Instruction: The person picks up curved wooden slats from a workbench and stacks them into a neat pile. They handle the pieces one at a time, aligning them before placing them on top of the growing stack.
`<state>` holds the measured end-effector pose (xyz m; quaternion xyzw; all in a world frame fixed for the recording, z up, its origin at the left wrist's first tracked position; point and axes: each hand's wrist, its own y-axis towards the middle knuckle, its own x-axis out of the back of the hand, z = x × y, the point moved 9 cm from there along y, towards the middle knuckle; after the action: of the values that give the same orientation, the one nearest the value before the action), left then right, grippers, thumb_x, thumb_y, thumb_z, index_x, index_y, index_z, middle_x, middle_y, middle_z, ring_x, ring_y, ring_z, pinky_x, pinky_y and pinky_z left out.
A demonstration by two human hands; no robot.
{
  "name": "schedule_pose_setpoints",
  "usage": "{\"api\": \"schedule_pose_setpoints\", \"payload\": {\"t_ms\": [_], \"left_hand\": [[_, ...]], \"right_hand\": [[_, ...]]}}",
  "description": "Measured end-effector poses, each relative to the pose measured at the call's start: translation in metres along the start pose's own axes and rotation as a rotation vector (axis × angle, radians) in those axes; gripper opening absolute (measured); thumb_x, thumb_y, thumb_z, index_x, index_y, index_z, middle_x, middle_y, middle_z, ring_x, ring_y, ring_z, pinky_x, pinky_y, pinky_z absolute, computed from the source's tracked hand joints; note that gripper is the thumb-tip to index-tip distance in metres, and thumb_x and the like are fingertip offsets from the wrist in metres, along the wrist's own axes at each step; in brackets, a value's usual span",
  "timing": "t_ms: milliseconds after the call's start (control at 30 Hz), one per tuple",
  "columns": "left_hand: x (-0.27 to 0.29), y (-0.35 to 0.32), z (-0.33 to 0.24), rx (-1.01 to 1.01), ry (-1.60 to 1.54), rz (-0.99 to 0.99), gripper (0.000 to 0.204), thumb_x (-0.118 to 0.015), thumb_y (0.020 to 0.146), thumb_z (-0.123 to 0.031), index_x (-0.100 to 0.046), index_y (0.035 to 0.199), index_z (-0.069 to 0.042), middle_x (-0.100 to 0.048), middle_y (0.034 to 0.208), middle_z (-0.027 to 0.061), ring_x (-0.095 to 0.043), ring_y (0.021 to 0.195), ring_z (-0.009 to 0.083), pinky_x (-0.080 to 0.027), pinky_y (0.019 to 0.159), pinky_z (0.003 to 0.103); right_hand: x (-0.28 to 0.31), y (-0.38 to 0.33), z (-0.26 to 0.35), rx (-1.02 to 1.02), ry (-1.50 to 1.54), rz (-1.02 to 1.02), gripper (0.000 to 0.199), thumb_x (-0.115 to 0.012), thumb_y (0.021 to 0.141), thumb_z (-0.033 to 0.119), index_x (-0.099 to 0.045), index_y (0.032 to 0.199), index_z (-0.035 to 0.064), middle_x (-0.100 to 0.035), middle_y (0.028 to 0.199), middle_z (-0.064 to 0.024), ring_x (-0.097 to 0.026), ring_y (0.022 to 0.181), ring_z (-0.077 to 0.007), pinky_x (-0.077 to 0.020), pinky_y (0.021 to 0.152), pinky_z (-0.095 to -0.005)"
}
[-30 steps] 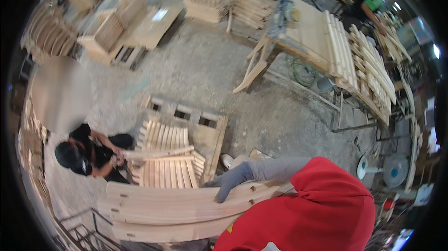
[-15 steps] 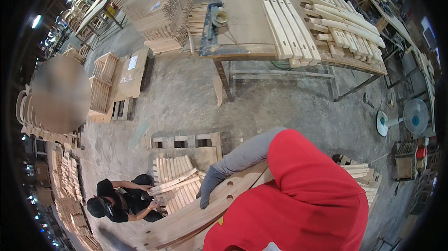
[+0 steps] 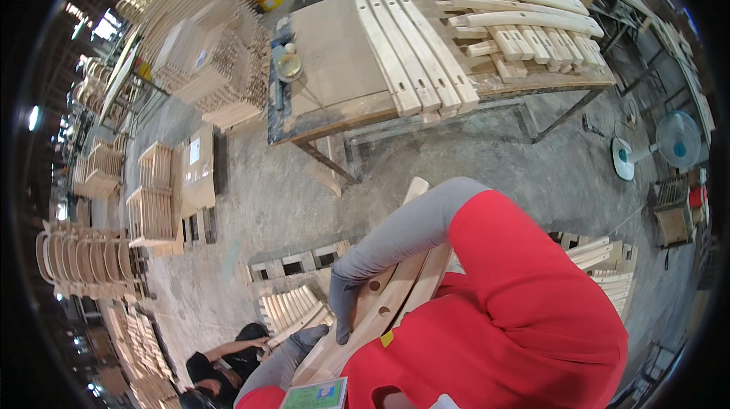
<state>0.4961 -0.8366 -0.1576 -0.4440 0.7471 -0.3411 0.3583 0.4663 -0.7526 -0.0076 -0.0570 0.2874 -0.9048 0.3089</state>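
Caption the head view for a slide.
Grey-gloved hands hug long curved pale wooden slats against a red shirt above a slat-stacked workbench.

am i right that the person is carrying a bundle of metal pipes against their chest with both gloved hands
Not quite: the head view shows curved wooden slats, not metal pipes. The rest holds: the right hand and left hand, both in grey gloves, hold them against the chest.
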Motion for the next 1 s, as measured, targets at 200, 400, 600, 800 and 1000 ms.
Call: {"api": "schedule_pose_setpoints", "payload": {"t_ms": [200, 400, 600, 800, 1000], "left_hand": [[0.008, 0.024, -0.036, -0.099, -0.094, -0.112, 0.068, -0.045, 0.089, -0.058, -0.049, 0.129, -0.003, -0.056, 0.125, 0.0127, -0.056, 0.113, 0.0227, -0.043, 0.098, 0.033], [0.029, 0.029, -0.065, -0.132, -0.173, -0.160, 0.068, -0.045, 0.089, -0.059, -0.049, 0.129, -0.004, -0.056, 0.124, 0.0125, -0.056, 0.112, 0.0226, -0.043, 0.098, 0.033], [0.048, 0.042, -0.101, -0.136, -0.215, -0.187, 0.069, -0.044, 0.089, -0.059, -0.049, 0.130, -0.004, -0.057, 0.124, 0.0124, -0.057, 0.111, 0.0225, -0.044, 0.097, 0.033], [0.077, 0.077, -0.191, -0.188, -0.229, -0.161, 0.069, -0.044, 0.089, -0.060, -0.049, 0.130, -0.004, -0.057, 0.124, 0.0122, -0.057, 0.110, 0.0224, -0.045, 0.096, 0.034], [0.099, 0.119, -0.353, -0.322, -0.220, -0.043, 0.069, -0.044, 0.089, -0.060, -0.049, 0.130, -0.004, -0.057, 0.123, 0.0121, -0.058, 0.109, 0.0223, -0.046, 0.096, 0.034]], "right_hand": [[0.031, -0.152, 0.018, 0.297, -0.524, -1.217, 0.057, -0.061, 0.082, 0.047, -0.058, 0.115, 0.0000, -0.059, 0.113, -0.0193, -0.059, 0.102, -0.0334, -0.0475, 0.086, -0.0402], [-0.047, -0.240, -0.072, 0.091, 0.013, -1.715, 0.046, -0.065, 0.083, 0.030, -0.054, 0.118, 0.0026, -0.058, 0.111, -0.0209, -0.058, 0.102, -0.0352, -0.0479, 0.082, -0.0400], [0.033, -0.138, -0.095, 0.014, 0.139, -0.991, 0.066, -0.058, 0.081, 0.055, -0.056, 0.122, 0.0033, -0.061, 0.105, -0.0230, -0.058, 0.101, -0.0350, -0.0459, 0.085, -0.0409], [0.096, -0.152, -0.139, 0.033, 0.766, -1.013, 0.078, -0.053, 0.076, 0.069, -0.065, 0.105, -0.0027, -0.064, 0.105, -0.0216, -0.061, 0.096, -0.0295, -0.0462, 0.083, -0.0360], [0.193, -0.227, -0.168, 0.218, 0.980, -1.281, 0.068, -0.057, 0.080, 0.060, -0.065, 0.097, -0.0053, -0.067, 0.088, -0.0140, -0.062, 0.081, -0.0217, -0.0486, 0.072, -0.0322]]}}
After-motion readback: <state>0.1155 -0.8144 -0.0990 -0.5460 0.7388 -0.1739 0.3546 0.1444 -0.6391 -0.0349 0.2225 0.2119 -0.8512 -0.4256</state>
